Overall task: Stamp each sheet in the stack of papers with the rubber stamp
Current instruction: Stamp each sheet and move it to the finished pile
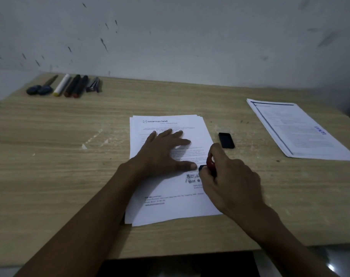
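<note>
A stack of white printed sheets lies in the middle of the wooden table. My left hand rests flat on the top sheet with fingers spread. My right hand grips a red rubber stamp with a dark blue base, held over the lower right part of the top sheet. A dark printed mark shows on the sheet just left of my right hand. Whether the stamp touches the paper is hidden by my fingers.
A second pile of sheets with a blue stamp mark lies at the right. A small black case sits beside the stack. Scissors and several markers line the far left, near the wall.
</note>
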The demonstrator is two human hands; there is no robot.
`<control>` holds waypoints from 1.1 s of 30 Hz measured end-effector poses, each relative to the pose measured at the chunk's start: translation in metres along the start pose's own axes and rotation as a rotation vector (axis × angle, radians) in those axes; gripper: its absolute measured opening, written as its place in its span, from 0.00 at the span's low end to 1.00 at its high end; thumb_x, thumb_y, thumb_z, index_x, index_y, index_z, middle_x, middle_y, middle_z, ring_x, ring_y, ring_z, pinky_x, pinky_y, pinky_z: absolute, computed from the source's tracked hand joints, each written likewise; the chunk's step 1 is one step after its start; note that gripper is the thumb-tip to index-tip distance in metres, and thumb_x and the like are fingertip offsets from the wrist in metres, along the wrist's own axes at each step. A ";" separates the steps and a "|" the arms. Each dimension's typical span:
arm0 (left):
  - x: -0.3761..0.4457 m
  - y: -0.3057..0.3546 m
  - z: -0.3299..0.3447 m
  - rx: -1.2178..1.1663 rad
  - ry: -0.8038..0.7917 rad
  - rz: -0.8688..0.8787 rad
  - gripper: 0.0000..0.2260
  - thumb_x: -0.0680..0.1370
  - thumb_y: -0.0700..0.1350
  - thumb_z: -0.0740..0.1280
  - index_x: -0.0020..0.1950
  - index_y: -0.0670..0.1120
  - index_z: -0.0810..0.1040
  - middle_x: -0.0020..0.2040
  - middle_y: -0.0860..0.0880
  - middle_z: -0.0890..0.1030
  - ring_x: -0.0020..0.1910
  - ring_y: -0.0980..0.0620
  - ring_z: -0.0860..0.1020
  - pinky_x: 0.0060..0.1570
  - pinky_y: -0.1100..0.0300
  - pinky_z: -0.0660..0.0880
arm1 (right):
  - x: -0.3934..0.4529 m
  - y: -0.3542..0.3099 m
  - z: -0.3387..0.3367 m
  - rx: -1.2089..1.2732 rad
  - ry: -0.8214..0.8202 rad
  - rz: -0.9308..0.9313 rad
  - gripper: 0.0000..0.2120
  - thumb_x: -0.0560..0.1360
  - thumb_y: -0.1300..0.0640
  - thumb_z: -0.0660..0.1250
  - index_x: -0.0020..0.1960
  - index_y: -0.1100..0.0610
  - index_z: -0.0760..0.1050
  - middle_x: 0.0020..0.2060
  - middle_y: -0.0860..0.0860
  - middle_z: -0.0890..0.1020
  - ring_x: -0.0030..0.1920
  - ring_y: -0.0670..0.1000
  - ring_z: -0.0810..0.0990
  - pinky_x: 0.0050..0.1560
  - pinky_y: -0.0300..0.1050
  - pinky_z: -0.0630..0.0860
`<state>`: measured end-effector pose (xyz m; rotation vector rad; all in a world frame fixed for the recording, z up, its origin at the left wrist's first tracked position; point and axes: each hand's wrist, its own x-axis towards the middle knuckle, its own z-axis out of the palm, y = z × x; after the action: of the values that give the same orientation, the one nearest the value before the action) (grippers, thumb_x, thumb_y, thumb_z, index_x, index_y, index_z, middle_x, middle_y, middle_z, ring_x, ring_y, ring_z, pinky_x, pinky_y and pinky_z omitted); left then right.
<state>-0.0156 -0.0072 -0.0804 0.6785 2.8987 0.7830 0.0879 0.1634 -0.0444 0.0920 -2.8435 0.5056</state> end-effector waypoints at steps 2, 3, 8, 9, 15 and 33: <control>0.000 -0.001 0.003 -0.007 0.007 -0.004 0.36 0.66 0.71 0.67 0.71 0.63 0.66 0.77 0.61 0.57 0.77 0.60 0.49 0.76 0.48 0.41 | -0.001 -0.001 0.002 -0.008 0.006 0.008 0.09 0.77 0.46 0.59 0.47 0.47 0.59 0.32 0.48 0.76 0.34 0.55 0.75 0.36 0.47 0.67; 0.000 -0.002 0.003 -0.017 0.010 -0.003 0.36 0.65 0.71 0.67 0.71 0.63 0.66 0.77 0.61 0.57 0.77 0.60 0.49 0.76 0.49 0.41 | -0.002 -0.001 0.002 -0.011 0.012 0.009 0.09 0.77 0.46 0.59 0.47 0.47 0.59 0.32 0.48 0.76 0.34 0.55 0.75 0.36 0.47 0.66; -0.001 -0.004 0.005 -0.016 0.020 -0.001 0.37 0.64 0.73 0.66 0.71 0.62 0.66 0.77 0.60 0.58 0.77 0.60 0.49 0.76 0.48 0.42 | -0.002 -0.002 0.005 -0.017 0.024 0.004 0.09 0.76 0.46 0.59 0.48 0.47 0.59 0.33 0.48 0.76 0.34 0.56 0.74 0.36 0.47 0.66; -0.002 -0.004 0.004 -0.013 0.017 -0.002 0.37 0.64 0.73 0.66 0.71 0.62 0.66 0.77 0.60 0.58 0.77 0.59 0.49 0.76 0.48 0.42 | -0.001 -0.002 0.005 -0.018 0.020 0.004 0.09 0.76 0.45 0.58 0.48 0.46 0.58 0.33 0.48 0.76 0.34 0.56 0.74 0.36 0.47 0.66; -0.004 0.000 0.004 -0.014 0.007 -0.009 0.40 0.61 0.75 0.61 0.71 0.62 0.67 0.77 0.60 0.58 0.77 0.59 0.49 0.76 0.48 0.43 | -0.003 -0.001 0.004 -0.052 0.022 0.022 0.11 0.77 0.44 0.57 0.48 0.46 0.56 0.35 0.48 0.75 0.35 0.55 0.73 0.37 0.47 0.65; -0.005 -0.001 -0.012 -0.238 0.444 0.042 0.27 0.68 0.63 0.72 0.62 0.51 0.79 0.67 0.54 0.76 0.69 0.58 0.70 0.73 0.55 0.59 | 0.049 0.053 -0.019 0.626 0.225 0.241 0.04 0.72 0.58 0.72 0.43 0.52 0.77 0.39 0.43 0.81 0.43 0.43 0.79 0.43 0.42 0.73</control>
<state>-0.0138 -0.0157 -0.0704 0.6056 3.0896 1.4190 0.0397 0.2183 -0.0324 -0.1858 -2.3887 1.3463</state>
